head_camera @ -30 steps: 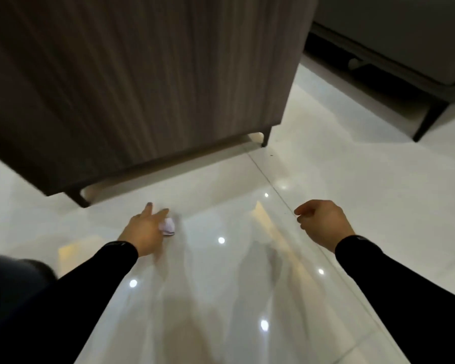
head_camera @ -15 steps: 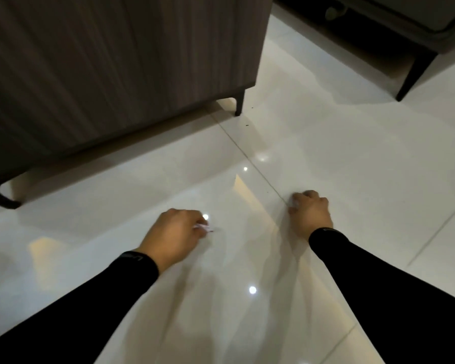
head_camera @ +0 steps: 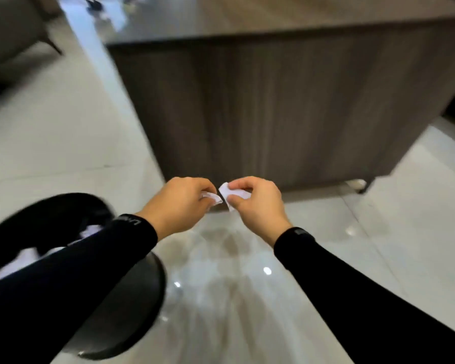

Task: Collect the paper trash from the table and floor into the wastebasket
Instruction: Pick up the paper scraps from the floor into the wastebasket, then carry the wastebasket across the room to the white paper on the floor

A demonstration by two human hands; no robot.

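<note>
Head view: hands near table edge

Glossy pale tiled floor, black wastebasket and wood-panelled table standing on it.

wastebasket blurred, cut by the left edge, white contents largely behind the left sleeve

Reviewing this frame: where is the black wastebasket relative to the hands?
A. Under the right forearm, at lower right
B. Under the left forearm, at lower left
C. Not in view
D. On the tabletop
B: the wastebasket sits on the floor at lower left, partly covered by the left sleeve, while the left hand and right hand each pinch a white paper scrap.
</note>
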